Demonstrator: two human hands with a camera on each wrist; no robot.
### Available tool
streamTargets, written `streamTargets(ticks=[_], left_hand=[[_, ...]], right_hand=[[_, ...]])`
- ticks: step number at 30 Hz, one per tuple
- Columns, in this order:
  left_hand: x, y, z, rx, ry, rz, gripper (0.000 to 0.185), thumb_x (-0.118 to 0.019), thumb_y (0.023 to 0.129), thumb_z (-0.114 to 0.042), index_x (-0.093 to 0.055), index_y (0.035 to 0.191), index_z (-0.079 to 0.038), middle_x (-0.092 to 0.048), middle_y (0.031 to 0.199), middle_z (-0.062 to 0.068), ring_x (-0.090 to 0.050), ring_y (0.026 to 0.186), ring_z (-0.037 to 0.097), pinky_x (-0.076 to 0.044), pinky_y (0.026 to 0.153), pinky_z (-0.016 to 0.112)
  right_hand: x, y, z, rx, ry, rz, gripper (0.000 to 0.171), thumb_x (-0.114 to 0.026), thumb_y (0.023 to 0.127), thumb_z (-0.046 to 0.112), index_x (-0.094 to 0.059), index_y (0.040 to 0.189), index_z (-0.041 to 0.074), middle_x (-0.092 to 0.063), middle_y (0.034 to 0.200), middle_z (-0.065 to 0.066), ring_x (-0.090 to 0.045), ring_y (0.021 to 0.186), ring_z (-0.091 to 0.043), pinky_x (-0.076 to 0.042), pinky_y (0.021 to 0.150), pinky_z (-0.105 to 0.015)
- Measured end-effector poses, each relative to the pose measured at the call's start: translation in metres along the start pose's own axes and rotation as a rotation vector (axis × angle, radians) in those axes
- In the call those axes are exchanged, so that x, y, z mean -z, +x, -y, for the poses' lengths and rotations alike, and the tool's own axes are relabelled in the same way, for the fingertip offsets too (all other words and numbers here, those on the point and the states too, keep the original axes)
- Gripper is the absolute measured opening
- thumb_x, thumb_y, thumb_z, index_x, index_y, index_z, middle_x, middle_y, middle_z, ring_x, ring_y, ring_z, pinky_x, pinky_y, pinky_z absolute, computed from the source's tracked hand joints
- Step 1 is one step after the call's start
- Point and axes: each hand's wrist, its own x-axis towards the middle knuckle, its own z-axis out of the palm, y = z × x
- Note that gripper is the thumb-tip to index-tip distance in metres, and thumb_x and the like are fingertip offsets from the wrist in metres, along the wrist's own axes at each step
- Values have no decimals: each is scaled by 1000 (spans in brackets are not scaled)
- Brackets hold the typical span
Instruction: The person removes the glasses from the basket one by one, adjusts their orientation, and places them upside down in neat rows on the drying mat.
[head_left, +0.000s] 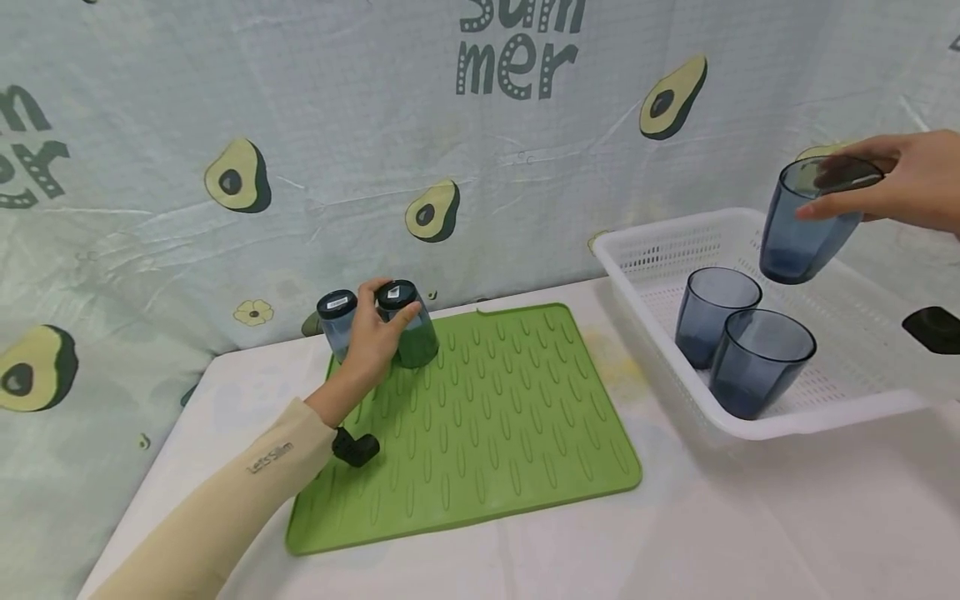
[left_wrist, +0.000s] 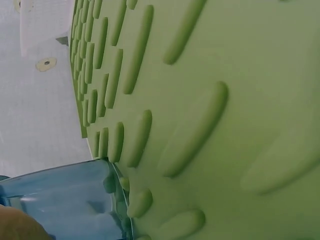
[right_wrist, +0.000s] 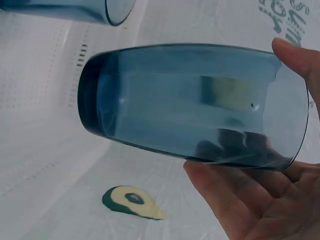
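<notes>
My left hand (head_left: 369,340) grips an upside-down blue-grey tumbler (head_left: 417,340) near its base, at the back left of the green drying mat (head_left: 480,417). In the left wrist view that tumbler's (left_wrist: 60,200) rim meets the ridged mat. A second inverted tumbler (head_left: 337,310) stands just left of it, partly behind my hand. High at the right, my right hand (head_left: 911,179) pinches another tumbler (head_left: 801,237) by its upper part, thumb on one side and fingers on the other. This one is mouth up, slightly tilted, over the white basket (head_left: 825,427).
Inside the basket, two more tumblers stand close together, one farther back (head_left: 716,310) and one nearer (head_left: 753,371). Behind the white-covered table (head_left: 562,558) hangs a cloth (head_left: 337,125) printed with avocados. A black wrist strap (head_left: 356,448) sits at my left cuff.
</notes>
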Motion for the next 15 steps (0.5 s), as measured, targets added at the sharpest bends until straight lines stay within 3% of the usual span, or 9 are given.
streamTargets(ticks=[3, 8, 15], left_hand=[[-2, 2, -1, 12, -14, -1, 64, -64, 101, -13, -28, 153, -1, -41, 150, 22, -45, 138, 35, -41, 111, 49], [-2, 3, -1, 35, -7, 3, 66, -65, 101, -14, -27, 153, -1, -38, 152, 21, -43, 140, 34, -40, 112, 48], [0, 2, -2, 50, 23, 3, 68, -67, 100, -18, -29, 156, -5, -39, 154, 18, -45, 137, 34, -43, 109, 50]], right_hand=[[2, -3, 5, 16, 51, -29, 99, -69, 91, 54, -27, 155, -8, -34, 146, -43, -44, 111, -64, -35, 95, -77], [3, -5, 12, 87, 164, -49, 94, -72, 92, 44, -26, 156, -8, -39, 143, -41, -45, 114, -61, -37, 95, -74], [6, -11, 24, 112, 129, -49, 95, -72, 92, 44, -25, 158, -5, -40, 145, -41, -43, 117, -62, -33, 98, -76]])
